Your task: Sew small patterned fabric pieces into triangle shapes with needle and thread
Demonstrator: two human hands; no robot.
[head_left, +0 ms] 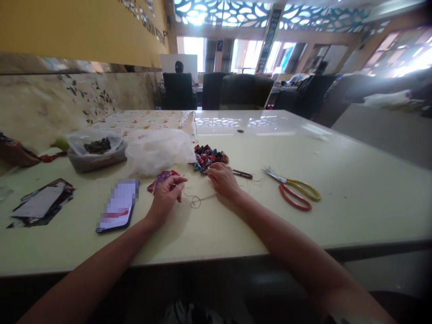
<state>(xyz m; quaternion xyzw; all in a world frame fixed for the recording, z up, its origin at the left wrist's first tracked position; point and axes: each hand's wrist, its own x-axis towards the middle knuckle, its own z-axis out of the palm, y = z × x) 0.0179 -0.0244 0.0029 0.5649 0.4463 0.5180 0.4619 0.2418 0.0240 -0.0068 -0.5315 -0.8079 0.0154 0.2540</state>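
My left hand [168,192] is over the table with its fingers loosely bent and apart, and nothing shows in it. Right behind it lie patterned fabric pieces [162,179], red and purple, partly covered by the hand. My right hand [222,181] has its fingertips drawn together at the near edge of a pile of small folded fabric pieces [209,156], in red, black and teal. What these fingertips pinch is hidden. A looped dark thread [195,201] lies between my hands and runs to beneath the right one.
Scissors [293,191] with red and yellow handles lie to the right, near a slim dark-red tool [242,173]. On the left are a phone [116,207], flat fabric scraps [43,202], a bag-lined container [94,161] and a white plastic bag [157,150]. Chairs [246,90] stand beyond the table.
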